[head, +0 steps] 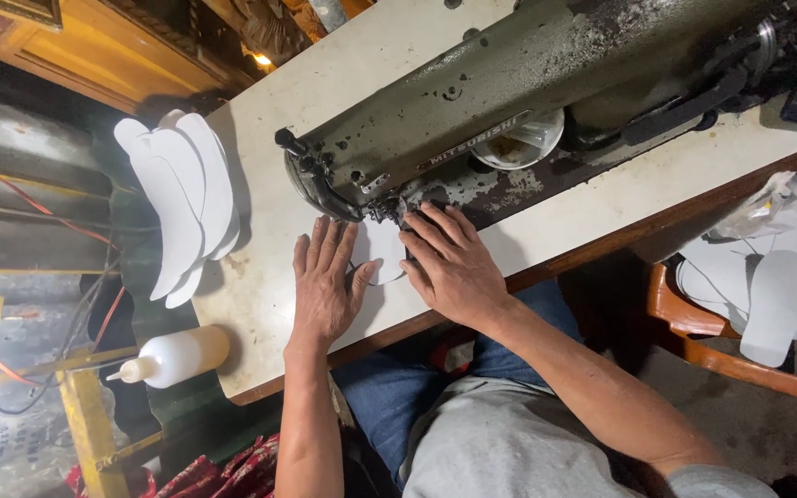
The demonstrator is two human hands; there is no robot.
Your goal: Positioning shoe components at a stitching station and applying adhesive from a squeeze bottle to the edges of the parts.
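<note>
A white cut piece [382, 251] lies flat on the cream table [269, 277], under the needle of an old grey-green sewing machine [472, 111]. My left hand [327, 281] rests palm down on the piece's left edge, fingers spread toward the needle. On the piece's right side my right hand [454, 263] presses down, its fingertips close to the presser foot [389, 214]. Both hands lie flat on the piece and grip nothing.
A fanned stack of white cut pieces [182, 198] hangs over the table's left end. A plastic squeeze bottle [177, 356] lies at the left front corner. A white bowl [520, 146] sits under the machine arm. More white pieces [767, 277] are piled on a wooden chair [694, 323] at right.
</note>
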